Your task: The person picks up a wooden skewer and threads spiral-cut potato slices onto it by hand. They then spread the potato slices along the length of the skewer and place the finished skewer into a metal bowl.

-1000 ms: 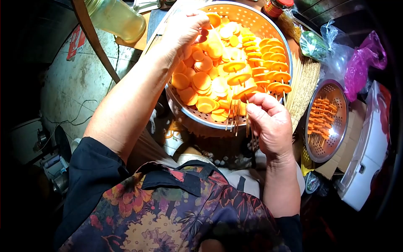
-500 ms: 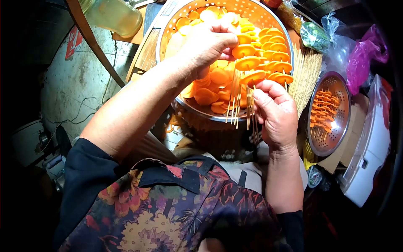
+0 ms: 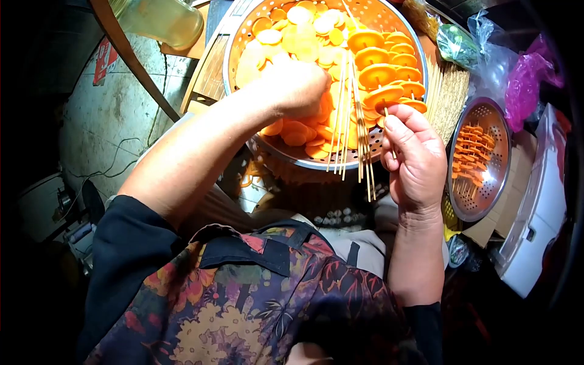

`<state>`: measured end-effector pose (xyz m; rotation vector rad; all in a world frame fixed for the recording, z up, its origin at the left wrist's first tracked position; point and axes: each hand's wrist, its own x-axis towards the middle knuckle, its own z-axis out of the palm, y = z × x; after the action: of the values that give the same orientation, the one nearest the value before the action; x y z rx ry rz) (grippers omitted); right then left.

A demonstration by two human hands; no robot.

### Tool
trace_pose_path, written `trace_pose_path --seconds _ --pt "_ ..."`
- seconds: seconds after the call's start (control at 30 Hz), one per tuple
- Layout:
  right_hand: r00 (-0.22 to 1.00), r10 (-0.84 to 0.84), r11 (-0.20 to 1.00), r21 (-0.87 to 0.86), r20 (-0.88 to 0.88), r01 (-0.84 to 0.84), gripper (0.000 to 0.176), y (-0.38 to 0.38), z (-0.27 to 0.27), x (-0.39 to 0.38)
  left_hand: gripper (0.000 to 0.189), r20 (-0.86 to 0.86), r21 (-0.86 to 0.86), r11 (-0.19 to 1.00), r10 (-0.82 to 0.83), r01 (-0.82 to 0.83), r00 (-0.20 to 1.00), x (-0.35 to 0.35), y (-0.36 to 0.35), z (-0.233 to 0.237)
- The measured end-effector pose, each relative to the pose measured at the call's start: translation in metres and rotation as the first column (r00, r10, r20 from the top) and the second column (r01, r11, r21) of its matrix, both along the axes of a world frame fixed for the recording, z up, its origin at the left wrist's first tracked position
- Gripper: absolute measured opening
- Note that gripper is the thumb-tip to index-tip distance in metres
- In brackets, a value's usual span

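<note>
My right hand (image 3: 417, 149) pinches the lower end of a thin wooden skewer (image 3: 387, 115) below several carrot slices (image 3: 377, 76) threaded apart along it. This skewer points up over the large metal colander (image 3: 274, 146). Loose round carrot slices (image 3: 298, 45) fill much of the colander. My left hand (image 3: 298, 88) reaches down among them, palm down and knuckles bent; its fingertips are hidden. Bare wooden skewers (image 3: 342, 128) lie across the slices between my hands. Other threaded carrot slices (image 3: 406, 73) lie at the colander's right side.
A smaller colander (image 3: 502, 161) at the right holds finished carrot skewers (image 3: 471, 152). A bundle of wooden sticks (image 3: 450, 91) lies beside the large colander. Plastic bags (image 3: 520, 85), a white box (image 3: 529, 213) and a jar (image 3: 161, 24) stand around.
My left hand has gone from the skewer's upper slices down into the loose slices. My right hand has shifted slightly right and down, still holding the skewer.
</note>
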<state>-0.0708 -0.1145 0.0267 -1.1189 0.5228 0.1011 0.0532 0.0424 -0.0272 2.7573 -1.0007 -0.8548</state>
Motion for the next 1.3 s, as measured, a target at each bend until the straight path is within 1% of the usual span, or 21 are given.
trace_pose_path --seconds 0.03,0.13,0.17,0.23,0.33,0.47,0.53,0.63,0.77,0.83,0.87,0.93,0.97,1.0,1.03,1.07,1.1,1.13,1.2,1.27,1.3 --pt "1.000 -0.001 1.000 0.000 0.000 0.001 0.013 0.000 0.000 -0.001 0.041 -0.043 0.018 1.000 -0.009 0.010 0.999 -0.001 -0.002 0.006" --pt "1.000 0.010 1.000 -0.001 0.010 -0.010 0.013 0.001 0.001 -0.002 0.041 -0.058 0.102 0.993 -0.052 0.058 0.997 0.001 -0.006 0.006" --pt "1.000 0.015 1.000 -0.003 0.001 -0.015 0.014 0.001 0.000 -0.002 0.041 -0.058 0.102 0.993 -0.051 0.057 0.997 0.001 -0.006 0.007" --pt "1.000 0.019 1.000 -0.003 -0.008 -0.019 0.014 0.000 -0.001 -0.004 0.041 -0.070 0.113 0.983 -0.135 0.142 0.988 0.000 -0.006 0.010" --pt "0.999 0.043 0.999 -0.009 -0.010 -0.043 0.014 -0.001 -0.001 -0.004 0.040 -0.025 0.155 0.971 -0.178 0.180 0.984 -0.001 -0.007 0.011" --pt "0.999 0.039 0.999 -0.010 -0.012 -0.039 0.015 0.001 -0.001 -0.003 0.041 0.001 0.095 0.976 -0.199 0.198 0.980 0.001 -0.003 0.003" --pt "0.999 0.047 0.999 -0.020 -0.018 -0.047 0.015 0.002 -0.001 -0.003 0.041 -0.020 0.076 0.972 -0.220 0.221 0.975 0.003 -0.002 0.003" --pt "0.997 0.069 0.997 -0.030 -0.044 -0.070 0.015 0.003 -0.002 -0.002 0.041 -0.069 0.139 0.964 -0.221 0.228 0.973 0.005 -0.005 0.007" --pt "0.996 0.066 0.997 -0.046 -0.056 -0.069 0.016 0.005 -0.004 -0.003 0.038 -0.104 0.113 0.971 -0.198 0.209 0.975 0.007 -0.004 0.005" --pt "0.996 0.056 0.997 -0.054 -0.063 -0.060 0.015 0.005 -0.002 -0.003 0.031 -0.087 0.006 0.994 -0.112 0.113 0.990 0.008 -0.001 0.009" --pt "0.996 0.065 0.997 -0.047 -0.056 -0.067 0.015 0.005 -0.002 -0.003 0.031 -0.085 0.005 0.993 -0.113 0.114 0.990 0.011 0.001 0.014" --pt "0.996 0.071 0.996 -0.042 -0.049 -0.073 0.015 0.004 -0.001 -0.004 0.024 -0.228 -0.070 0.989 0.109 -0.128 0.968 0.020 0.006 0.028" --pt "0.996 0.082 0.996 -0.023 -0.043 -0.083 0.016 0.003 -0.001 -0.004 0.021 -0.184 -0.151 0.968 0.174 -0.203 0.967 0.027 0.011 0.022" --pt "0.995 0.095 0.995 -0.004 -0.037 -0.095 0.016 0.003 -0.002 -0.005 0.014 -0.221 -0.309 0.894 0.266 -0.326 0.938 0.037 0.018 0.008" --pt "0.993 0.108 0.994 -0.015 -0.050 -0.109 0.015 0.004 -0.003 -0.006 0.012 -0.440 -0.385 0.759 0.349 -0.525 0.827 0.044 0.023 0.011" --pt "0.993 0.108 0.994 -0.016 -0.047 -0.109 0.015 0.004 -0.003 -0.006 0.010 -0.643 -0.399 0.584 0.371 -0.707 0.670 0.049 0.027 0.013" --pt "0.988 0.144 0.989 -0.037 -0.063 -0.146 0.014 0.005 -0.003 -0.006 0.010 -0.719 -0.422 0.397 0.401 -0.815 0.567 0.051 0.027 0.014" --pt "0.981 0.179 0.981 -0.058 -0.078 -0.184 0.014 0.005 -0.002 -0.006 0.016 -0.776 -0.447 0.267 0.358 -0.854 0.519 0.052 0.030 0.016" --pt "0.978 0.194 0.977 -0.072 -0.072 -0.199 0.015 0.005 -0.002 -0.006 0.024 -0.853 -0.425 0.106 0.284 -0.899 0.437 0.055 0.032 0.021" --pt "0.973 0.218 0.970 -0.094 -0.073 -0.225 0.016 0.007 -0.002 -0.005 0.031 -0.893 -0.350 -0.010 0.308 -0.937 0.330 0.053 0.032 0.026" --pt "0.974 0.217 0.971 -0.086 -0.064 -0.222 0.017 0.007 -0.003 -0.005 0.033 -0.898 -0.346 -0.057 0.310 -0.937 0.312 0.051 0.031 0.028"
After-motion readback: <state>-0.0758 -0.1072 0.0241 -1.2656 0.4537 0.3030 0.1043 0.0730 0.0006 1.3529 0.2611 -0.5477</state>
